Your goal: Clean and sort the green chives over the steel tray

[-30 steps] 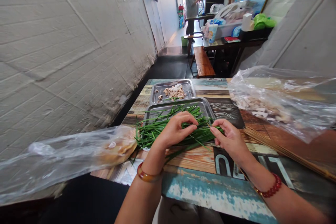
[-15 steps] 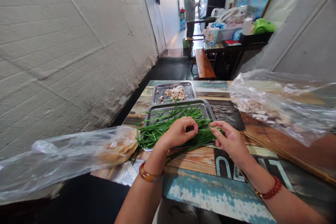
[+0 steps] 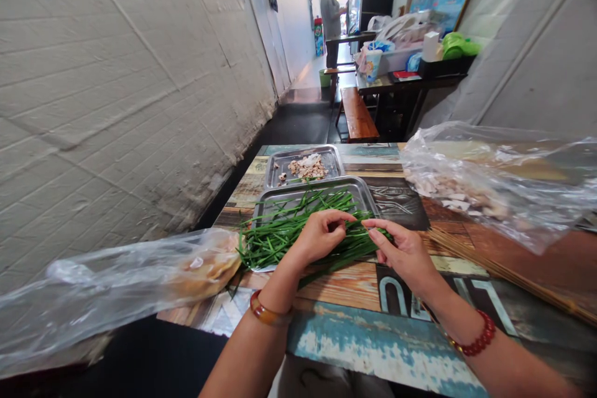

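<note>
The green stalks lie across the front tray, long axis running left to right and overhanging its near edge. The left hand, nearer, is over them, fingers curled; whether it grips anything I cannot tell. Beside the tray's right end, the right hand pinches what seems a thin stick. A stick bundle lies right of that tray on the counter.
</note>
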`<state>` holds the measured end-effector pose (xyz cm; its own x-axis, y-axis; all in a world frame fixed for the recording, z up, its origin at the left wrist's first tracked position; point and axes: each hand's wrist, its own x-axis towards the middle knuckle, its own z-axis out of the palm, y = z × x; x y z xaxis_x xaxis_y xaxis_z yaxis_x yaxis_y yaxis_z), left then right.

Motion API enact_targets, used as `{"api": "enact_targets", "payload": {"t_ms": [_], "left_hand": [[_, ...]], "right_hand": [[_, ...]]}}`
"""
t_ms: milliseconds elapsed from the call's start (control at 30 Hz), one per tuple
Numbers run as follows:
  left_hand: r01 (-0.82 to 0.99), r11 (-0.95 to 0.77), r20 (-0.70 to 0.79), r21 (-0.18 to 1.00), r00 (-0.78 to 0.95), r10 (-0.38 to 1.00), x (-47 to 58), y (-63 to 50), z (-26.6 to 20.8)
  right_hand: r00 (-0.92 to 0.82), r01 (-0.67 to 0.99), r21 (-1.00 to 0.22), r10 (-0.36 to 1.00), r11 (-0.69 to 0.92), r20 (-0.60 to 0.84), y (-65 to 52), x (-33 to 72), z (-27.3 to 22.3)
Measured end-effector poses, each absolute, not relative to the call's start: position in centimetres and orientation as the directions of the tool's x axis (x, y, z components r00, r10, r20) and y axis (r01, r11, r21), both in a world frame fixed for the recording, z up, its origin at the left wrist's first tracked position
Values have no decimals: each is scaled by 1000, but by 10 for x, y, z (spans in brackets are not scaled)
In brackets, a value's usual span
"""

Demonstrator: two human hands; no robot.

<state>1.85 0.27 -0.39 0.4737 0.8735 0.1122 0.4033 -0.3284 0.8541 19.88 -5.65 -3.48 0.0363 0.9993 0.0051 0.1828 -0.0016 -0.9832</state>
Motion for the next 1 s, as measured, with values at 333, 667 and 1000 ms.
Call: {"api": "enact_targets", "payload": {"t_ms": [333, 667, 1000], "left_hand": [[402, -377, 123, 834, 532, 838, 18, 1, 4], [393, -389, 131, 833, 544, 829, 17, 1, 3], [397, -453, 178, 799, 562, 808, 17, 1, 3]], "right_hand": [[40, 165, -986, 999, -2, 5, -57, 200, -39], [38, 166, -986, 999, 8, 15, -56, 200, -41], [42, 109, -994, 999, 8, 12, -55, 199, -41]]}}
